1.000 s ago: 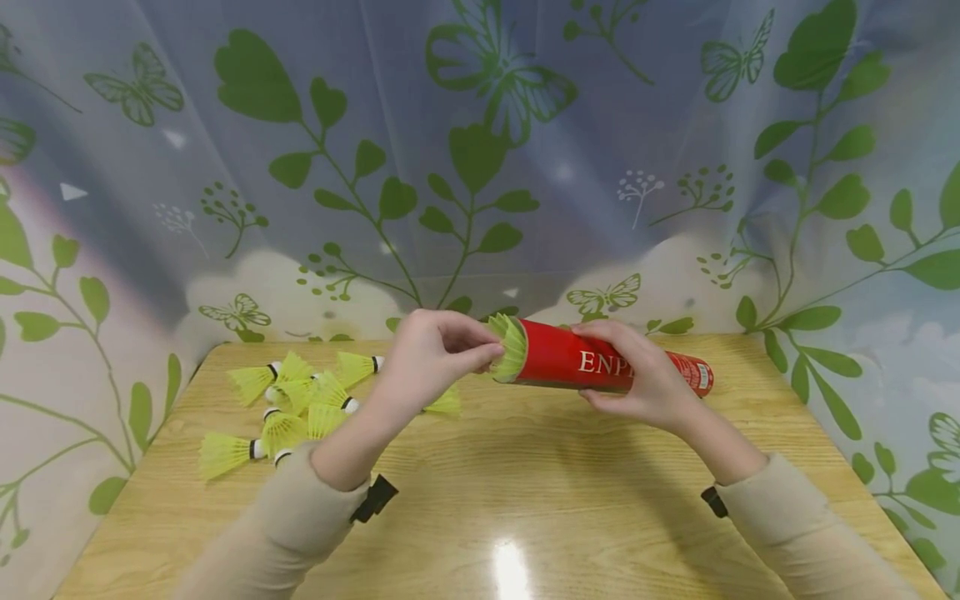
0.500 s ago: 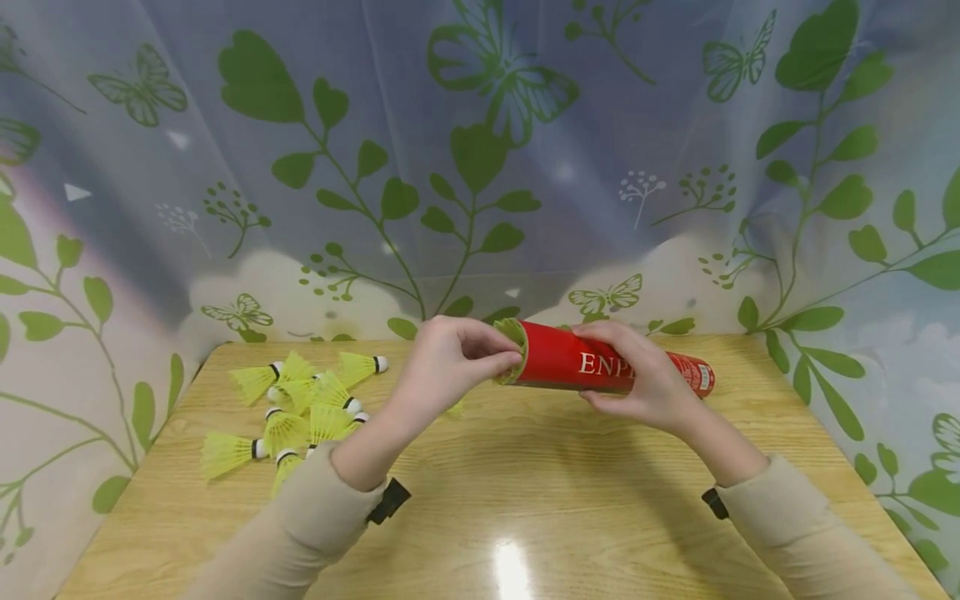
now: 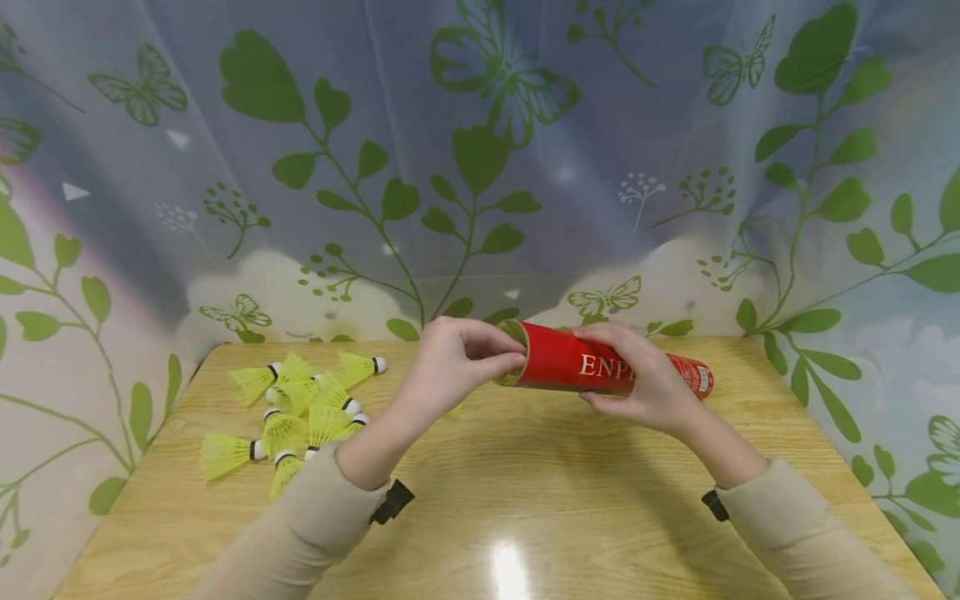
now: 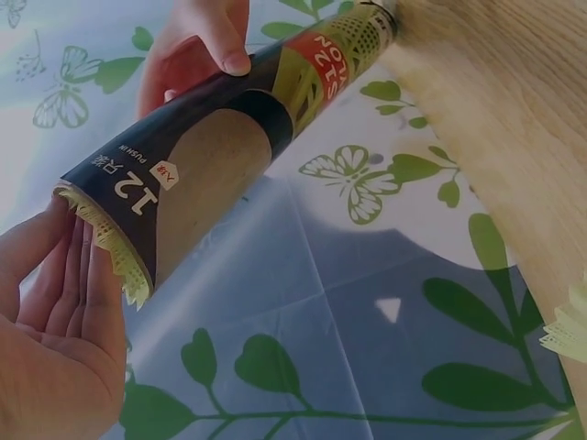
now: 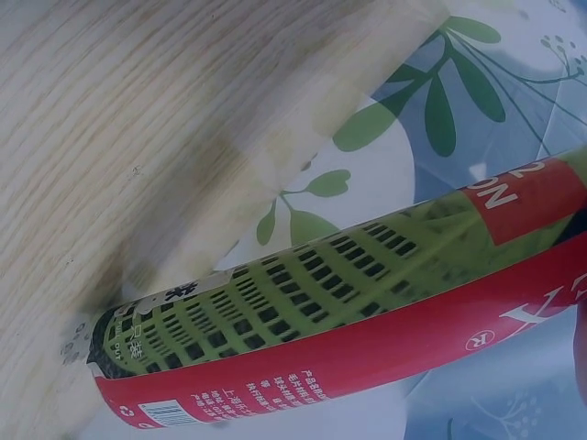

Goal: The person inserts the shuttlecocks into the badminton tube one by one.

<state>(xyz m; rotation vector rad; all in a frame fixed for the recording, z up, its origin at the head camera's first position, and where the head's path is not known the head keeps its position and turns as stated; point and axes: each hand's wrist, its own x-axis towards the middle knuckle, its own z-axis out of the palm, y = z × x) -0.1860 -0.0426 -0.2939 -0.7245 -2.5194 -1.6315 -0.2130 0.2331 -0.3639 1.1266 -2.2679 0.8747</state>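
Note:
My right hand point(image 3: 648, 379) grips a red shuttlecock tube point(image 3: 553, 354) around its middle. The tube tilts, its mouth facing left and its far end low over the table's back right. At that mouth my left hand point(image 3: 453, 367) pinches the frilled skirt of a yellow shuttlecock point(image 4: 135, 277) between thumb and fingers. Most of this shuttlecock is hidden inside the tube; only its skirt edge sticks out past the rim. In the right wrist view the tube's printed side point(image 5: 312, 302) fills the lower part, with fingers barely showing at the right edge.
Several yellow shuttlecocks point(image 3: 285, 427) lie in a loose heap on the left of the wooden table point(image 3: 570, 508). Part of another one point(image 3: 455, 412) shows behind my left wrist. A patterned curtain point(image 3: 360, 208) hangs right behind the table's back edge.
My left hand has moved right toward the tube mouth, and the shuttlecock has slid deeper, leaving less skirt outside. My right hand and the tube have hardly moved.

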